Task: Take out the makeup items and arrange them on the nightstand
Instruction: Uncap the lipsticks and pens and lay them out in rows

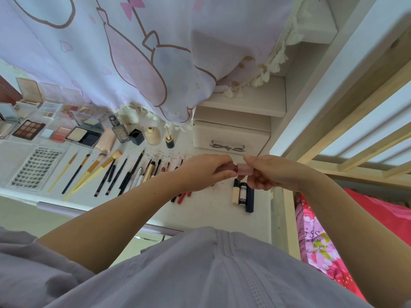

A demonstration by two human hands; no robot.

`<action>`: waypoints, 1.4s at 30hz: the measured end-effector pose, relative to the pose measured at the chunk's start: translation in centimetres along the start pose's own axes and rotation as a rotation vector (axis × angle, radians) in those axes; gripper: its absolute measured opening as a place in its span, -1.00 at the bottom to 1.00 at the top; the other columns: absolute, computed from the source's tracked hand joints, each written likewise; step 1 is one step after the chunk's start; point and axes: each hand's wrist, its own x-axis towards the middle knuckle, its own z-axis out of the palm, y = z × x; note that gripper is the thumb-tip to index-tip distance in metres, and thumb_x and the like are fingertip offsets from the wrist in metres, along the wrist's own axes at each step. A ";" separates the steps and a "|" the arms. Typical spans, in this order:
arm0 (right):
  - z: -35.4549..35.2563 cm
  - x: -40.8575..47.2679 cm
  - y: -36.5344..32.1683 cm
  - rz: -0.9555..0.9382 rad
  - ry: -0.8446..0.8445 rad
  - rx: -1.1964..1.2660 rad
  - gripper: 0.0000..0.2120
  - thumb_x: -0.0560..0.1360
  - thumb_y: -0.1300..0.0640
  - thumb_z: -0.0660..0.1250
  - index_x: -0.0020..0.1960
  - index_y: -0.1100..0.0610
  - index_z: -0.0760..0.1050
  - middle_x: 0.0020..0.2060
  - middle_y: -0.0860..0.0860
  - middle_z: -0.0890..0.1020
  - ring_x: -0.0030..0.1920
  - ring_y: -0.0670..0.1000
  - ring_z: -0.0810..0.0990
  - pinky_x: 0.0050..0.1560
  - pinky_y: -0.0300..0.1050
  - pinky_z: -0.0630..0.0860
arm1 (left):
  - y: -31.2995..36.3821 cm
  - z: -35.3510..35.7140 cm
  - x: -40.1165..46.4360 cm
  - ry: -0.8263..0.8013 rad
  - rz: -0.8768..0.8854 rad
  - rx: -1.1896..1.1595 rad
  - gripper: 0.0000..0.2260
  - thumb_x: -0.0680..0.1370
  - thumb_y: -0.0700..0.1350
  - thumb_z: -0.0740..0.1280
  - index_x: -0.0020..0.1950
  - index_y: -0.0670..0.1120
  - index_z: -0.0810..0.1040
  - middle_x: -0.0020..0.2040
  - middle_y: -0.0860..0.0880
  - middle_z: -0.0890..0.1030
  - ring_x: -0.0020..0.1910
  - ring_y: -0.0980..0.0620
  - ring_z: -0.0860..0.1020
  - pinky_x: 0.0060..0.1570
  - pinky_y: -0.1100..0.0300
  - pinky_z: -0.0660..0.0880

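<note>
Lipstick tube held above the bench: left hand grips the body, right hand pinches its pink cap, apparently to uncap or close it.

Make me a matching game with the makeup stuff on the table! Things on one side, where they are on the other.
Things:
1. false lashes tray
2. pink tube
3. navy tube
4. brown eyeshadow palette

Places:
A. held between the left hand and right hand
B. lying below the hands, beside two smaller tubes
C. back row, far left
D. front left, left of the brushes

Pairs: 1-D, 2-A, 3-B, 4-C
</note>
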 end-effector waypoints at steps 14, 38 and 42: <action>-0.4 -0.1 -0.1 -0.064 0.056 -0.160 -0.69 0.51 -0.07 0.29 0.11 0.13 0.50 -0.14 -0.03 0.63 -0.17 -0.10 0.53 -0.17 -0.22 0.44 | 0.1 -0.1 -0.2 -0.049 -0.036 -0.022 -0.83 0.60 0.11 0.15 0.02 0.04 0.41 -0.29 0.19 0.42 -0.32 0.25 0.38 -0.30 0.30 0.32; 3.8 0.9 4.8 -0.069 0.280 0.362 -0.78 0.58 0.03 0.24 0.18 0.06 0.49 0.04 -0.01 0.63 0.09 -0.05 0.60 -0.13 -0.24 0.57 | -3.9 2.6 -4.4 0.112 -0.452 -0.489 -0.79 0.54 -0.01 0.31 0.06 -0.10 0.60 -0.02 -0.14 0.56 -0.05 -0.05 0.52 -0.08 0.23 0.40; 5.9 2.0 6.9 -0.096 0.438 0.153 -0.87 0.55 0.00 0.28 0.06 -0.06 0.55 -0.08 -0.08 0.61 -0.10 -0.08 0.52 -0.14 -0.30 0.43 | -4.5 4.1 -4.9 0.182 -0.516 -0.361 -0.79 0.53 -0.05 0.33 0.10 -0.11 0.55 -0.08 -0.02 0.59 -0.07 -0.02 0.54 -0.10 0.15 0.43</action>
